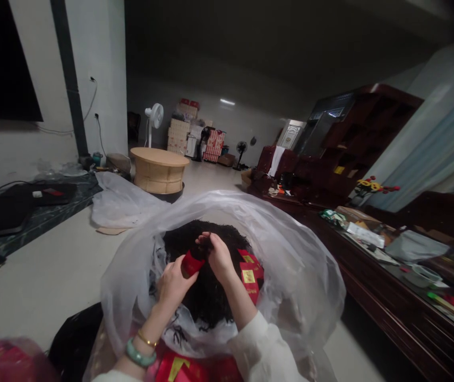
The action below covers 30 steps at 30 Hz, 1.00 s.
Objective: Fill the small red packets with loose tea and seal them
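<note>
My left hand (174,281) is closed around a small red packet (193,263), held tilted above a large clear plastic bag's opening. At the packet's upper end, my right hand (217,257) has its fingers pinched on dark material that looks like black strands; its exact form is too blurred to tell. Below both hands a heap of black stringy material (206,302) fills the middle of the plastic bag (298,260). Several red packets with yellow labels (249,277) lie on the heap's right side. More red packets (187,370) lie at the near edge, under my forearms.
On the right runs a long dark wooden table (370,286) crowded with small things. A round wooden stand (159,167), another plastic bag (125,204) and a white fan (155,115) stand beyond on the left. Red bagged material (7,361) sits at the lower left.
</note>
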Available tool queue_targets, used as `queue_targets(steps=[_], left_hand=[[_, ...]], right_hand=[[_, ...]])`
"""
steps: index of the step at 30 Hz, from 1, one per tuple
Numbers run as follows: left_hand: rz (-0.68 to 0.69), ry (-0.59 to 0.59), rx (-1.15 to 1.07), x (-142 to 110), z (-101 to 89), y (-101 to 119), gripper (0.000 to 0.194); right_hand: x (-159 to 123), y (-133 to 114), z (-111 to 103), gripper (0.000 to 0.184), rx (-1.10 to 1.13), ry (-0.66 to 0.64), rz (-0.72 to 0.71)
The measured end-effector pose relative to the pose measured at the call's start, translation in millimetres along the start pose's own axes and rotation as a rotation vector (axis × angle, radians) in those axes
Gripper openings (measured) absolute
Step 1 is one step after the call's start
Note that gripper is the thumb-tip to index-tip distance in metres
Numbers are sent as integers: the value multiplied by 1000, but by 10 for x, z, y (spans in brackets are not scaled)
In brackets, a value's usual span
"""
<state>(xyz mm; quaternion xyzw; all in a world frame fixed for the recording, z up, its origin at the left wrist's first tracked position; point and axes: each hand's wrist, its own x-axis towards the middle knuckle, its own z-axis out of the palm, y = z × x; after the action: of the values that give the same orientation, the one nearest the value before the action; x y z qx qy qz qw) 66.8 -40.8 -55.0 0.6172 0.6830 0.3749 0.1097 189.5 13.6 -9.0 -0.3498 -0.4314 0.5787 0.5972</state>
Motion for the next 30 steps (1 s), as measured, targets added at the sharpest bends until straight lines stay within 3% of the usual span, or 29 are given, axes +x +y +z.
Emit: queue_targets(steps=[4, 9, 12, 16, 19, 25, 30], left_hand=[[-21, -34, 27, 13, -36, 35, 49], [-45, -57, 51, 14, -53, 48, 50], [-58, -66, 64, 15, -56, 50, 52], [-44, -61, 66, 10, -45, 58, 52], [-21, -64, 54, 1, -23, 58, 48], [3, -65, 52, -10, 26, 2, 45], [2, -35, 80, -29, 111, -47, 47]], right_hand=[[-54, 41, 43, 39, -308, -52, -82], [-141, -29, -28, 59, -529, -208, 6], [-175, -89, -107, 50, -643, -238, -55], [-208, -120, -146, 25, -879, -159, -250], [-236, -137, -105, 20, -1006, -170, -305], [-282, -233, -52, 27, -1249, -319, -239], [-300, -291, -36, 28, -1343, -341, -160]])
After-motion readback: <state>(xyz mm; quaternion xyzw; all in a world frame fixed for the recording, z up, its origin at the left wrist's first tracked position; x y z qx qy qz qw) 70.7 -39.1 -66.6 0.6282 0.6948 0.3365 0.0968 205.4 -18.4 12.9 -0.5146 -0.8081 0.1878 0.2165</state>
